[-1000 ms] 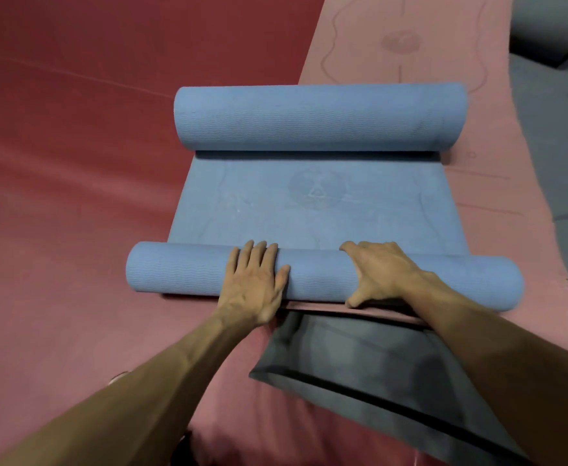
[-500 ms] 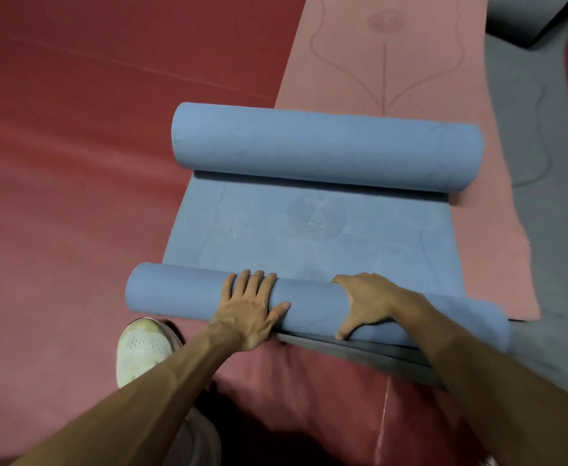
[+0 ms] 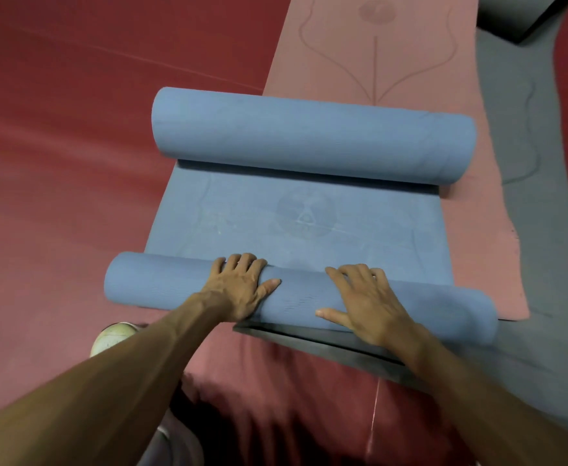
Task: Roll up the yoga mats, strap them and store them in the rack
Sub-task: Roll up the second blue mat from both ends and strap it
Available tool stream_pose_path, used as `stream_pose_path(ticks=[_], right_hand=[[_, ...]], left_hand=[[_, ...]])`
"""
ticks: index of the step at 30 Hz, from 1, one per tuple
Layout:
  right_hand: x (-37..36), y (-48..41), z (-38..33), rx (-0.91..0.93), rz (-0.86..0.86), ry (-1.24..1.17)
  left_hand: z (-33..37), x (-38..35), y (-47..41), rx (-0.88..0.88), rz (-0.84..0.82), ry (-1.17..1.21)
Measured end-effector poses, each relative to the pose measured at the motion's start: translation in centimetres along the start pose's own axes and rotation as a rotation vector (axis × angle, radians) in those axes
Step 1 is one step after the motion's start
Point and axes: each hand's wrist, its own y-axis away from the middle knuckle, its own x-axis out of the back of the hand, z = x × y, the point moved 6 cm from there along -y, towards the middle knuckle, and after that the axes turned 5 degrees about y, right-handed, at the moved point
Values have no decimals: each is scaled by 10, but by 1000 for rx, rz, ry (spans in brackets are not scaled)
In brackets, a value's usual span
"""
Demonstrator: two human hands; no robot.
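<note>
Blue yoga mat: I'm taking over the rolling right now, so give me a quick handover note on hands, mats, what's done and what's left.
Left hand: open, palm pressing on the near roll, fingers over its top.
Right hand: open, palm on the same roll, further right.
Mats: beyond the near roll lies a flat stretch, with a second blue roll at its far end. Both rest on a pink mat, with a grey mat beside it.
Done: near roll started.
Left: finish rolling, strap, store. No strap or rack in view.
</note>
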Motion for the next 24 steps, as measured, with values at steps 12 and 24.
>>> stream_pose_path(ticks=[12, 24], right_hand=[[10, -20, 7, -275, 199, 61], [11, -74, 43, -330, -300, -203]], left_hand=[[-1, 27, -42, 0, 110, 120], [3, 29, -21, -22, 62, 67]])
